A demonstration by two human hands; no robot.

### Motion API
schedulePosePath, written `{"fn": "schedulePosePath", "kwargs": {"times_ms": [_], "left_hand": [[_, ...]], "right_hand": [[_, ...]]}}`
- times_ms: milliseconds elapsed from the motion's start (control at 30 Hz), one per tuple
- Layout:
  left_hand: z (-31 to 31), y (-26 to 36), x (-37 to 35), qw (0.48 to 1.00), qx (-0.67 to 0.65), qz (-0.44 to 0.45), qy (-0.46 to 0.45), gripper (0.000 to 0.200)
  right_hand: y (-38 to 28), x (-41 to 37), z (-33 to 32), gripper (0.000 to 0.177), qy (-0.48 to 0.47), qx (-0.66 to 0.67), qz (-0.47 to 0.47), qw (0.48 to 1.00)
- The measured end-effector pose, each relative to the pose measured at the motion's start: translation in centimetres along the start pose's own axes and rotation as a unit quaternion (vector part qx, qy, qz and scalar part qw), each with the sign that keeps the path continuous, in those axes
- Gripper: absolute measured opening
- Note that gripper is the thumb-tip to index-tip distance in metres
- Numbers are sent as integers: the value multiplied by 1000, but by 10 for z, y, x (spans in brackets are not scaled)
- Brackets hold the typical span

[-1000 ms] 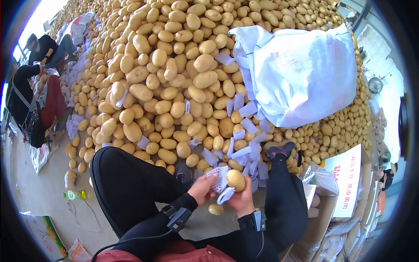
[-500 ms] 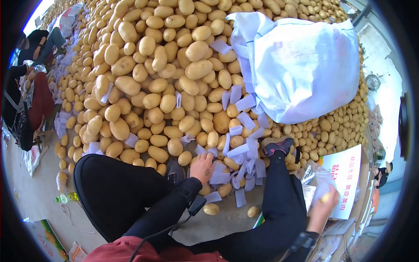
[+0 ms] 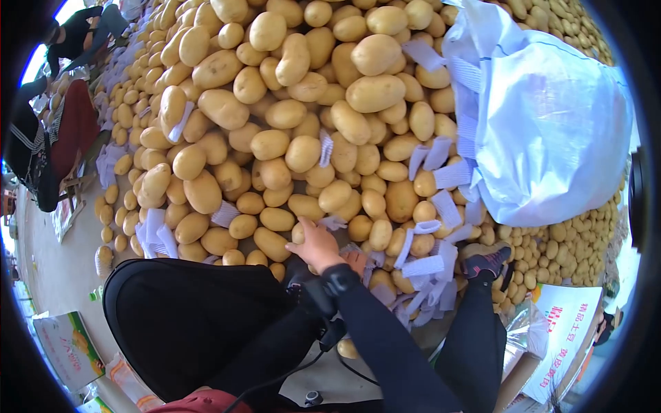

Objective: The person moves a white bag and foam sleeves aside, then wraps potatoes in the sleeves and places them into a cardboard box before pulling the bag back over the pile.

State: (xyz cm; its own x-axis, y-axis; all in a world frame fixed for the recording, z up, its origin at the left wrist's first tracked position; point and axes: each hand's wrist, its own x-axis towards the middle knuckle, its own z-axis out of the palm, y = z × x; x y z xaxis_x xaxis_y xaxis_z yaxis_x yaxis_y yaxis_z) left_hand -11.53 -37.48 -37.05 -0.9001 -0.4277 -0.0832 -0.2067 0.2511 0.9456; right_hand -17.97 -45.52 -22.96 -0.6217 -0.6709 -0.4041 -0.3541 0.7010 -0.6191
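Note:
My right hand (image 3: 317, 248) reaches across to the left, low on the potato heap. Its thumb and fingers close round a potato (image 3: 297, 233) at the heap's near edge. Just behind the right wrist shows part of my left hand (image 3: 355, 261), its fingers mostly hidden by the right arm. White foam net sleeves (image 3: 423, 266) lie in a loose pile to the right of it, among potatoes. My shoe (image 3: 485, 259) stands at the right of that pile.
A big white woven sack (image 3: 551, 131) rests on the heap at right. An open printed carton (image 3: 561, 337) with clear plastic stands beside my right leg. Another carton (image 3: 71, 347) lies at lower left. A seated person (image 3: 69, 131) is at far left.
My right hand has left the carton at right, where it held a potato in a foam net sleeve, and crossed left to the heap over my left hand. The view has shifted left.

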Motion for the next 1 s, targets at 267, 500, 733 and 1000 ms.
{"fn": "schedulePosePath", "kwargs": {"times_ms": [267,500,733,1000], "left_hand": [[-61,95,-11,996,43,-41,70,16],[-62,196,-23,934,-215,-76,274,15],[-80,269,-97,975,-222,13,27,17],[-87,264,-121,676,-547,-450,-204,25]], "right_hand": [[28,-53,-63,55,250,353,10,902],[51,-200,-104,59,240,569,76,783],[40,-274,-81,62,372,446,33,814],[23,-362,-110,67,218,678,16,702]]}}
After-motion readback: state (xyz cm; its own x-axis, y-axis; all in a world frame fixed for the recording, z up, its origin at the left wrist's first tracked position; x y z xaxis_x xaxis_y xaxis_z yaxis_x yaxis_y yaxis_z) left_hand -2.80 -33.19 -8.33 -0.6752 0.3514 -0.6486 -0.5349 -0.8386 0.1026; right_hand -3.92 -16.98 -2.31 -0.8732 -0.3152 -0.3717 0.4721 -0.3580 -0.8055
